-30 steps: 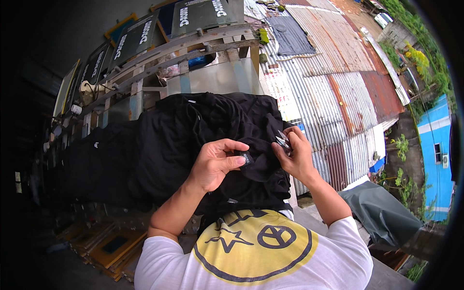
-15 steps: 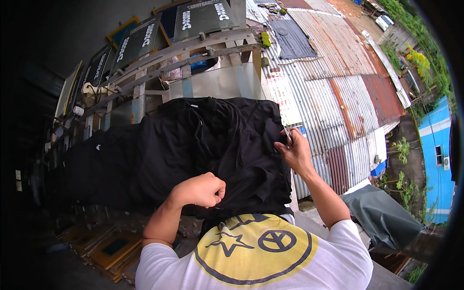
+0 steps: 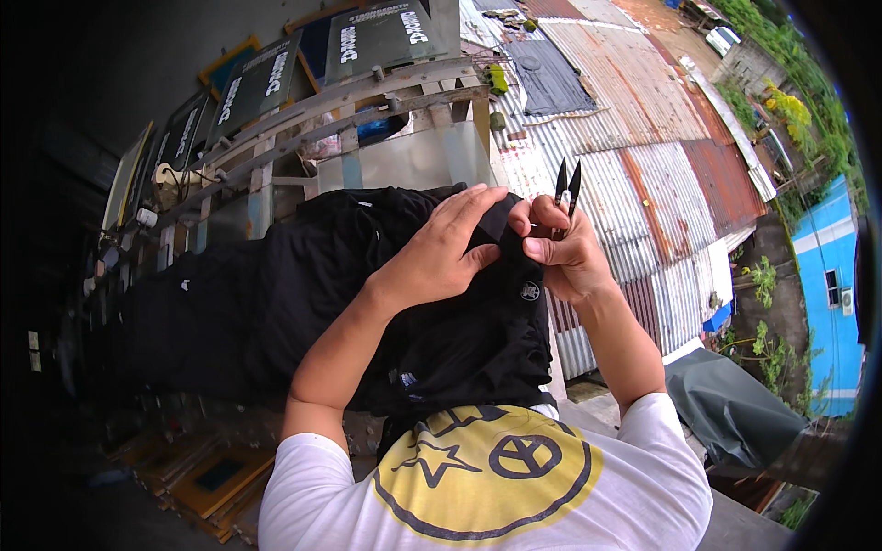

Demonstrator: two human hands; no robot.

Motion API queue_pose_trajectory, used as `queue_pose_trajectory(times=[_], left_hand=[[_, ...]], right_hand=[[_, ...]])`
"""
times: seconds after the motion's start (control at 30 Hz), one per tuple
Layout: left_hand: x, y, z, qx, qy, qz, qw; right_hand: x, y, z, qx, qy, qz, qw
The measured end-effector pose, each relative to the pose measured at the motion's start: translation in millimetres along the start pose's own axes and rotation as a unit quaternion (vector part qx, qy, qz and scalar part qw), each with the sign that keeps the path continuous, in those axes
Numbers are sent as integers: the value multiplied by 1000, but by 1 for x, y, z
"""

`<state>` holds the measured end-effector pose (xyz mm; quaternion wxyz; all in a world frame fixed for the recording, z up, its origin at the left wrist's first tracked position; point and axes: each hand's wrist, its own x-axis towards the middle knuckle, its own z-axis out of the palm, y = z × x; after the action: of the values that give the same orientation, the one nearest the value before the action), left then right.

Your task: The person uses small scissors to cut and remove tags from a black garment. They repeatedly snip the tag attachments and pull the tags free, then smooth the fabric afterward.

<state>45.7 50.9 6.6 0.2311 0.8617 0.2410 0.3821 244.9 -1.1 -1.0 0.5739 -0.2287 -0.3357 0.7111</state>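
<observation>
A heap of black garments [image 3: 248, 312] spreads in front of me, with a small round pale print near its right end. My left hand [image 3: 432, 253] lies over the cloth, fingers stretched out and thumb apart, close to a raised fold. At the right end, my right hand [image 3: 570, 253] is closed around thread snips [image 3: 567, 197], their two dark blades pointing up and apart. Its thumb and forefinger also pinch the edge of the black cloth beside my left fingertips. Whether the left fingers grip any cloth underneath is hidden.
Behind the heap stands a wooden slatted rack [image 3: 358, 115] with dark printed panels [image 3: 377, 41] leaning on it. Corrugated metal roofs [image 3: 634, 174] lie beyond on the right. Yellow-edged frames [image 3: 207, 473] are stacked low on the left. A dark green sheet [image 3: 726, 399] hangs at lower right.
My left hand has moved up and right, opening from a curled shape. My right hand has turned the snips upward and now pinches cloth. The right end of the garments has shifted, showing the round print.
</observation>
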Motion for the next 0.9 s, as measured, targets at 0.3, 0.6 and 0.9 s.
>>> queue_pose_trajectory(times=[0.3, 0.6, 0.9], left_hand=[[-28, -18, 16, -85, -37, -163, 982], [-42, -20, 11, -116, 30, -71, 990], [-52, -17, -7, -230, -12, -126, 965]], right_hand=[[-16, 20, -12, -150, 226, -28, 962], [-29, 29, -12, -64, 205, 88, 973], [-27, 34, 0, -87, 149, 53, 984]])
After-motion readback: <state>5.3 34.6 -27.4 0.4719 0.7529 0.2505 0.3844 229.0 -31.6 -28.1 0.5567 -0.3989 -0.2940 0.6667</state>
